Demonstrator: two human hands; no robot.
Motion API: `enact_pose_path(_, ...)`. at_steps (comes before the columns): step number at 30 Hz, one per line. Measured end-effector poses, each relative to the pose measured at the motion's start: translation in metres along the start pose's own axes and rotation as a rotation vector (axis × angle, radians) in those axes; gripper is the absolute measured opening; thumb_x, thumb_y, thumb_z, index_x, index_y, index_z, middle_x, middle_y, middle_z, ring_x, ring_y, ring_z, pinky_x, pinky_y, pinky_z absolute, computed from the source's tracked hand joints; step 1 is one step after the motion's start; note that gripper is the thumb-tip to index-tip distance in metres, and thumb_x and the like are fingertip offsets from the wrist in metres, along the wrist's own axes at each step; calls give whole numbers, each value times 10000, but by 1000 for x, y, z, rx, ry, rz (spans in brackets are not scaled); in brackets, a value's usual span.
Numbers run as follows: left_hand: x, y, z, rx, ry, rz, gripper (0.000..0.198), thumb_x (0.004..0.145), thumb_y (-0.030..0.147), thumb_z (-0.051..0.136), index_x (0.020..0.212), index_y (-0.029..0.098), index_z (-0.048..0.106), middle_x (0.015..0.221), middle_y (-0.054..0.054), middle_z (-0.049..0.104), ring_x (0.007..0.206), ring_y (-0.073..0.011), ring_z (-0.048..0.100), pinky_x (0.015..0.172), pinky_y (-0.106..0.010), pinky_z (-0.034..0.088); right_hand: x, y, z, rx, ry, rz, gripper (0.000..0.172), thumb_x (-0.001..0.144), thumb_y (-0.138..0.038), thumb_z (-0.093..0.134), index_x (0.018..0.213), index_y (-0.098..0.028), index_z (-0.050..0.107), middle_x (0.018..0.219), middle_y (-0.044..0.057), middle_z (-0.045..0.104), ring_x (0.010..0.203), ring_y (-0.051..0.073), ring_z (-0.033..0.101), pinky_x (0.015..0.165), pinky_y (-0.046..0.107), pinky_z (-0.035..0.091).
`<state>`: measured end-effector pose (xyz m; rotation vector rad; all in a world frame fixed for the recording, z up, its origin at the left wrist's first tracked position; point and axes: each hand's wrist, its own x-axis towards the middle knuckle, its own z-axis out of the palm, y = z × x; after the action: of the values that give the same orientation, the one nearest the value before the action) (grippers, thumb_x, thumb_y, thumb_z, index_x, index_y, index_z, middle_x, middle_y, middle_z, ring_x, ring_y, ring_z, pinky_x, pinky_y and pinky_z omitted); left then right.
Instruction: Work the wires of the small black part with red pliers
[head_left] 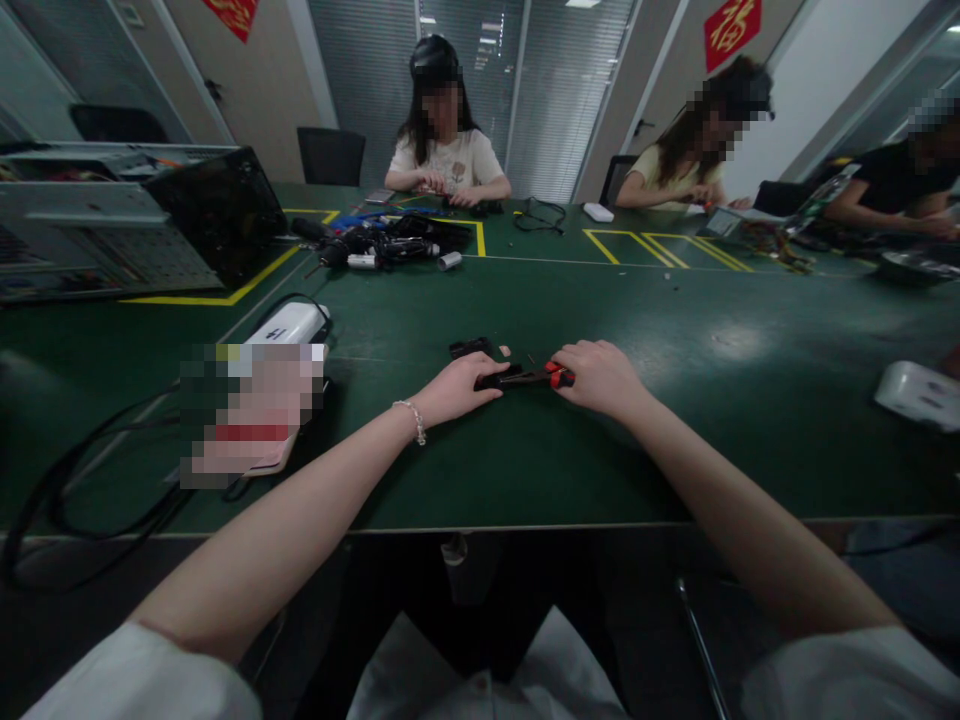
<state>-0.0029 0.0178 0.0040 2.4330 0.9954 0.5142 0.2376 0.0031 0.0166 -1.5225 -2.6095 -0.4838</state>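
Close to the near side of the green bench (510,475), a small black part (491,381) sits between the two hands, right up against the left one and level with the grip of the right. The left hand (456,388) pinches it narrowly between thumb and fingers, a bracelet (420,428) circling that wrist. From the other side, the right hand (604,378) is curled over a red-handled tool (559,377), its knuckles covering much of the handles. The metal end of the tool points left and meets the black part; whether its jaws bite into it or only touch it is too small to tell.

Just beyond the left fingers lies a second black piece (470,347), with a pale scrap (505,351) beside it, nearer the middle between the hands. Well to the left of the left hand, a white device (300,324) rests on the bench. Farther back, a heap of cables (390,240) lies left of centre, a small white cylinder (450,261) at its near edge. Across the bench, a co-worker (457,160) sits with both hands on small objects.
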Motion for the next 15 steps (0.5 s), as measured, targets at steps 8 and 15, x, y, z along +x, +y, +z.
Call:
enact_pose_path(8, 0, -4, 2, -19, 8, 17, 441, 818, 250, 557, 1248, 186, 484, 1130, -64, 540, 1015, -177, 521, 921, -329, 397, 1, 1, -3, -24, 24, -16, 221, 716, -294, 527, 882, -167, 601, 867, 75, 629, 790, 210, 511, 662, 311, 318)
enact_pose_path(15, -1, -2, 0, -12, -2, 3, 442, 820, 244, 554, 1252, 180, 478, 1135, -68, 543, 1029, -182, 513, 920, -335, 395, 1, 0, 0, 26, -8, 5, 224, 747, -332, 490, 852, -175, 609, 842, 72, 635, 755, 195, 527, 642, 307, 323)
